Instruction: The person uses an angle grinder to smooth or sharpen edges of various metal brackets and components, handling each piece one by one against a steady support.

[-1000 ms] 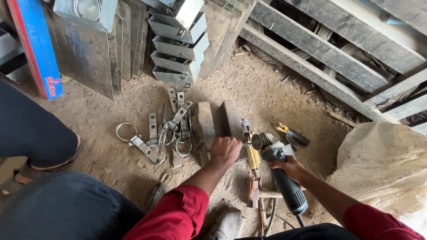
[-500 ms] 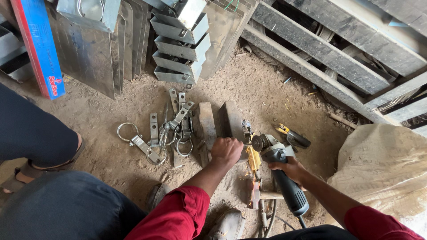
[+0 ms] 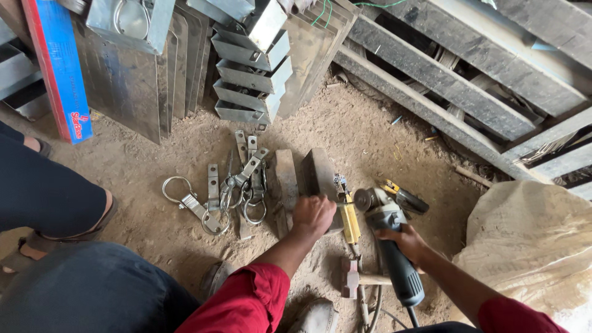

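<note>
I had the right hand [image 3: 404, 242] wrapped around the grey-and-blue angle grinder [image 3: 390, 237], fingers curled tight on its body, the disc end pointing up toward the left hand. The left hand [image 3: 312, 214] was down in a loose fist, knuckles up, on the lower end of a dark metal block [image 3: 316, 174] lying on the sandy ground; what the fingertips pinched underneath, I couldn't tell. Just beside that block on its left lay a second flat block [image 3: 286, 182]. Between the two hands sat a yellow-handled tool [image 3: 349, 221], and below it a small hammer [image 3: 353, 279] with a wooden handle. Further left, a cluster of steel latches and rings [image 3: 229, 191] lay in the dirt. Stacked sheet-metal parts [image 3: 246, 80] leaned behind them, and a tan sack [image 3: 530, 240] bulked up on my right.
</note>
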